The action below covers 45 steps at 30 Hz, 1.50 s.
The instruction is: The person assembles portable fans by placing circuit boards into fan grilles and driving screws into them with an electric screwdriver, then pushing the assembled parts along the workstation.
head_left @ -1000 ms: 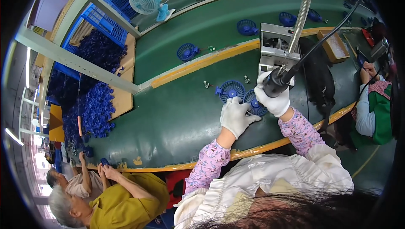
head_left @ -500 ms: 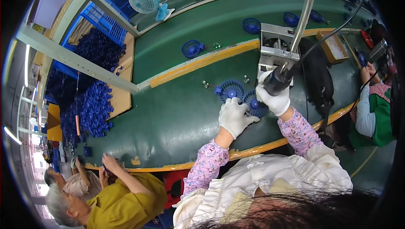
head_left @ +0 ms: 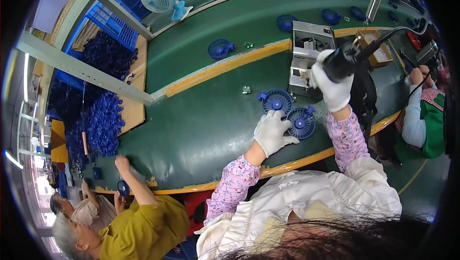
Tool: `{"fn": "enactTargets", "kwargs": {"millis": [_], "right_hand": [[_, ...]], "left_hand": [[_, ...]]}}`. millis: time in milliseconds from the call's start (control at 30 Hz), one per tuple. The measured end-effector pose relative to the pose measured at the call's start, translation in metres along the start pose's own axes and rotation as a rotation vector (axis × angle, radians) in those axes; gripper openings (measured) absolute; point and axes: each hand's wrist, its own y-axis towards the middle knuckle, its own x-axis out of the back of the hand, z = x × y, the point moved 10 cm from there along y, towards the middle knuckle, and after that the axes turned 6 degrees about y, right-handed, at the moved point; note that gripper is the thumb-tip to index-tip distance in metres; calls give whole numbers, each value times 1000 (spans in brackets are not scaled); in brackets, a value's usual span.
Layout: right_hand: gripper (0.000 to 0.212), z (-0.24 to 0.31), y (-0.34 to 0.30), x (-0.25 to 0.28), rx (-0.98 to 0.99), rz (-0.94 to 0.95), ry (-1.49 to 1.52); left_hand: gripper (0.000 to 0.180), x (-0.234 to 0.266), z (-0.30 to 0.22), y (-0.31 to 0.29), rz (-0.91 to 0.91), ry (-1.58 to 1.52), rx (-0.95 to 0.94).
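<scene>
My white-gloved right hand point(head_left: 331, 85) is wrapped around a black electric screwdriver point(head_left: 339, 63), held up beside the metal screw feeder. My left hand point(head_left: 272, 133), also gloved in white, lies with its fingertips on the lower rim of a round blue fan housing point(head_left: 277, 101). Its thumb is spread toward a second blue fan housing point(head_left: 300, 122), which lies just to the right with its side tab pointing up. A small circuit board point(head_left: 246, 90) sits left of the housings. Another small board point(head_left: 293, 96) lies partly hidden by the first housing.
The metal screw feeder point(head_left: 311, 44) stands behind my hands. More housings, including one point(head_left: 220, 49), lie on the green belt beyond the yellow-taped rail. A carton point(head_left: 378, 51) is at right. Blue parts point(head_left: 105, 121) are heaped at left. Co-workers sit on both sides.
My right hand has lifted the screwdriver up and right, away from the housings. Both housings have shifted right along with my left hand, and the second is now fully uncovered.
</scene>
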Motion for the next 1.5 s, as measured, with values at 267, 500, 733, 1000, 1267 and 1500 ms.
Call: {"fn": "enactTargets", "kwargs": {"millis": [267, 500, 733, 1000, 1267, 1500], "right_hand": [[29, -35, -50, -34, -99, 225, -63], [27, -46, -53, -34, -85, 233, -94], [29, -3, -20, -27, -75, 135, 166], [21, 46, 20, -24, 166, 57, 6], [25, -57, -38, -22, -242, 117, 22], [21, -12, -17, -19, -60, 65, 80]], "left_hand": [[37, -3, -1, -1, 6, -18, -26], [38, -6, 1, -1, 28, -38, -1], [40, -2, 0, -1, 10, -3, -6], [40, -3, 1, -2, -6, -27, -4], [41, -3, 1, -2, 30, -13, 9], [42, -2, 1, -2, -6, -5, -1]]}}
